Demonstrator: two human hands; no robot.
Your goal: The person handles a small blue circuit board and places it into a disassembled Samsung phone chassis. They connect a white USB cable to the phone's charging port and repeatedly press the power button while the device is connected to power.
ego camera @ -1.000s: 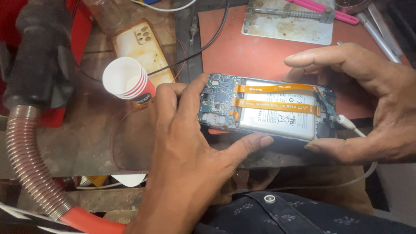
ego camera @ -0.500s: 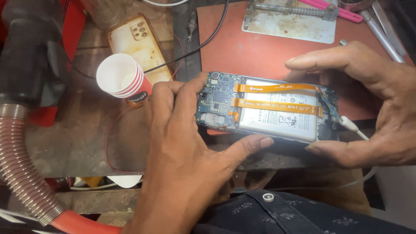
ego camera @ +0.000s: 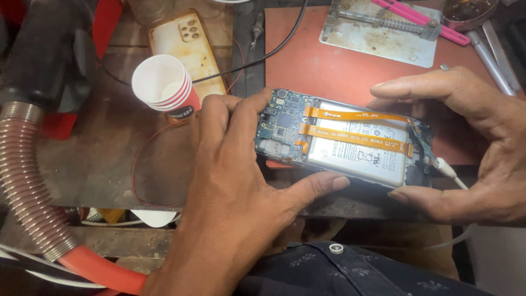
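Opened phone (ego camera: 342, 140) lies back-side up, long axis left to right, held just above the front edge of the red mat (ego camera: 329, 66) on the surface (ego camera: 109, 153). Back cover off: green circuit board (ego camera: 282, 129) exposed at the left end, white battery (ego camera: 356, 156) filling the middle and right, two orange flat cables (ego camera: 350, 126) running lengthwise across it. White cable plug (ego camera: 445, 167) sits in the right end of the phone. Left hand (ego camera: 230, 181) grips the left end: thumb along the near long edge, fingers curled over the far edge by the circuit board, so closed on the phone. Right hand (ego camera: 482, 148) cradles the right end: thumb under the near edge, fingers arched over the far edge, fingertip touching the frame; also holding the phone. Left of the phone, near the left hand's knuckles, stands a stack of red-and-white paper cups (ego camera: 164, 85), tilted toward the camera. Just behind it lies a yellowed clear phone case (ego camera: 189, 49), camera cut-outs up. Black wire (ego camera: 274, 46) crosses from the case toward the top edge. Far side of the mat: metal holding plate (ego camera: 378, 35) with pink tool (ego camera: 419, 19) lying on it. At far left, ribbed hose (ego camera: 27, 181) curves down into an orange section. Dark patterned fabric (ego camera: 350, 271) at the bottom edge.
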